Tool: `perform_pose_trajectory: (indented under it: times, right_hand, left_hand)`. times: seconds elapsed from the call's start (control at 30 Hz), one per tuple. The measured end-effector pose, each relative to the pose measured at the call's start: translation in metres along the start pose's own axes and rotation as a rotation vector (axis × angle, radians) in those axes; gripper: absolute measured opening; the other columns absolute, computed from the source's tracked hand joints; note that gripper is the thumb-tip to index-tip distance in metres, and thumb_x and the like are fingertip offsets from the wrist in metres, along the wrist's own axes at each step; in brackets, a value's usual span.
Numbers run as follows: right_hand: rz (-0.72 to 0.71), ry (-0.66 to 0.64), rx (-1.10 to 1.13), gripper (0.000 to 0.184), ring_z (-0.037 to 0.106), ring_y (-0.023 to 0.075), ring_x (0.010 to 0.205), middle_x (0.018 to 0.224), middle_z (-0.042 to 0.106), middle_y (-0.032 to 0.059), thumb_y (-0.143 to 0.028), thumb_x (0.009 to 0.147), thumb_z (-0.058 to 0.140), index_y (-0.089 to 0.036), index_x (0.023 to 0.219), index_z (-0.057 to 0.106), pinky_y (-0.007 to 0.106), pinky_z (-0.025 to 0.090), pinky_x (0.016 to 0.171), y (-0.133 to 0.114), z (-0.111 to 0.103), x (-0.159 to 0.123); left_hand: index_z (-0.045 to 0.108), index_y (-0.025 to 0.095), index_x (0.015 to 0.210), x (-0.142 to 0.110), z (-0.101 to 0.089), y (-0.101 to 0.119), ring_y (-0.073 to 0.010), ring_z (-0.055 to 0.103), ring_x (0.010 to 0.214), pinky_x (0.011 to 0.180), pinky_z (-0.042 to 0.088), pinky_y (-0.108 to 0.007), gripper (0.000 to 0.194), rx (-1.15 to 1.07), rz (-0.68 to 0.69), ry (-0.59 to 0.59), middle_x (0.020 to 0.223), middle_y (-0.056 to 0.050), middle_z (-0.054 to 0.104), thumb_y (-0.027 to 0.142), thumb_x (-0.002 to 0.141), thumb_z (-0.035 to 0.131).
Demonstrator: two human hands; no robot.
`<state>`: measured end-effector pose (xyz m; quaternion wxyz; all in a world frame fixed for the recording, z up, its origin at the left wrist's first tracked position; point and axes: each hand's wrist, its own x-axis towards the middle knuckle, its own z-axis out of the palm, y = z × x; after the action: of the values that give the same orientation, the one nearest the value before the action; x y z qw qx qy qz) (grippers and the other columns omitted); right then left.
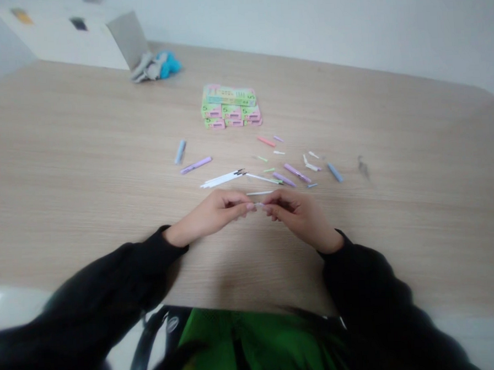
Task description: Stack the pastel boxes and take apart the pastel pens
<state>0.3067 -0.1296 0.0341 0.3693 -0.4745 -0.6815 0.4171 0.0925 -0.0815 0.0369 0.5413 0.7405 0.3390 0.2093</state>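
My left hand (225, 209) and my right hand (293, 211) meet tip to tip just above the table. Both are closed in a pinch on a small pale pen part (259, 205), mostly hidden by the fingertips. Right behind the fingers lies a thin white pen refill (259, 193). A bunch of white refills with dark tips (222, 179) rests beyond my left hand. Past my right hand are purple pen barrels (296, 173), a blue barrel (334, 172) and small white pieces (311, 166).
Green and pink boxes (231, 109) are stacked farther back. A blue barrel (180, 152) and a purple barrel (196, 165) lie to the left, a red piece (266, 141) near the middle. Grey and blue cloth (152, 67) sits beside a white box (78, 42) at back left.
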Motion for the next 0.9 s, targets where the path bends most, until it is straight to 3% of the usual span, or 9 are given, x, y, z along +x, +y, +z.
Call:
perform_pose_trajectory:
  times: [0.3, 0.53, 0.7, 0.9]
  right_hand:
    - [-0.099, -0.066, -0.174, 0.021, 0.054, 0.0108, 0.064, 0.068, 0.064, -0.0004, -0.035, 0.089, 0.067, -0.017, 0.078, 0.071, 0.025, 0.040, 0.060, -0.004, -0.004, 0.000]
    - [0.057, -0.073, 0.263, 0.025, 0.060, 0.0105, 0.062, 0.072, 0.068, 0.0005, -0.041, 0.080, 0.077, -0.018, 0.088, 0.074, 0.024, 0.050, 0.059, -0.009, 0.003, -0.001]
    - [0.022, -0.096, 0.346, 0.015, 0.065, 0.0110, 0.064, 0.072, 0.071, 0.0008, -0.032, 0.083, 0.075, -0.020, 0.091, 0.079, 0.025, 0.056, 0.063, -0.010, -0.002, -0.001]
    - [0.043, -0.077, 0.375, 0.017, 0.065, 0.0118, 0.061, 0.068, 0.071, 0.0003, -0.037, 0.082, 0.076, -0.021, 0.087, 0.080, 0.026, 0.057, 0.060, -0.009, 0.005, 0.000]
  left_hand:
    - [0.074, 0.016, 0.082, 0.000, 0.001, -0.009, -0.0147, 0.059, 0.071, 0.067, 0.045, -0.026, 0.027, 0.043, 0.046, -0.038, 0.075, -0.002, 0.070, 0.040, 0.089, 0.063]
    - [0.072, 0.015, 0.080, 0.000, 0.002, -0.006, -0.0128, 0.054, 0.066, 0.062, 0.043, -0.025, 0.031, -0.049, 0.033, -0.043, 0.067, 0.000, 0.062, 0.043, 0.089, 0.062]
    - [0.069, 0.015, 0.076, -0.001, 0.001, -0.006, -0.0112, 0.050, 0.061, 0.057, 0.039, -0.023, 0.033, -0.097, 0.021, -0.033, 0.064, 0.001, 0.058, 0.046, 0.086, 0.065]
    - [0.059, 0.016, 0.066, 0.000, 0.004, -0.011, -0.0116, 0.050, 0.061, 0.058, 0.039, -0.024, 0.038, -0.127, 0.031, -0.070, 0.062, 0.002, 0.056, 0.047, 0.086, 0.064]
